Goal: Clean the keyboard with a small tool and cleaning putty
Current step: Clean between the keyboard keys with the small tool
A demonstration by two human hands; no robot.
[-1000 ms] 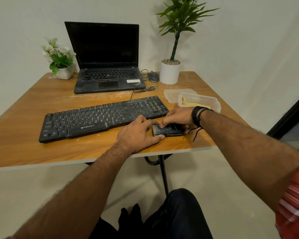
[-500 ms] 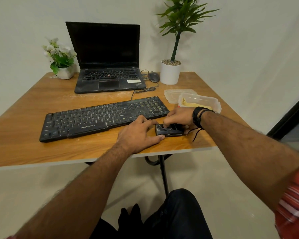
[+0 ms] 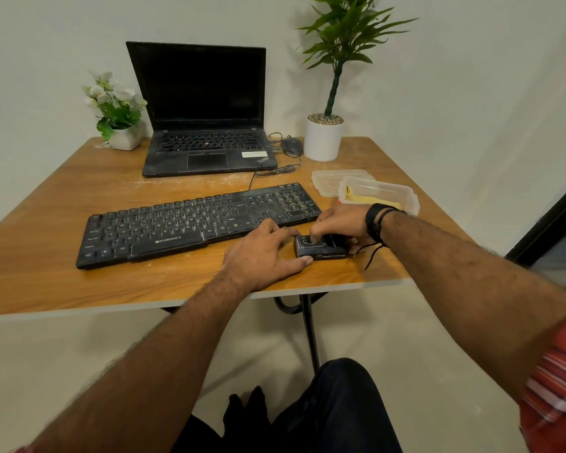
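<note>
- Far left of your tool, the keyboard lies flat across the table, dusty and not yet touched by either hand; swing the tool over carelessly and you'll scatter that grit onto the wood.
- Your left hand rests open beside the tool, fingers spread, thumb tip against its near end. Lean on it and the casing could skid.
- The small black tool sits just in front of the keyboard's right end, close to the table's near edge. One hard shove and it drops.
- Your right hand curls over the tool, a fingertip pressing its top. Push off-centre and it may tip.
- Beyond the tool, right, the putty tub stands open; your wrist could catch it.
</note>
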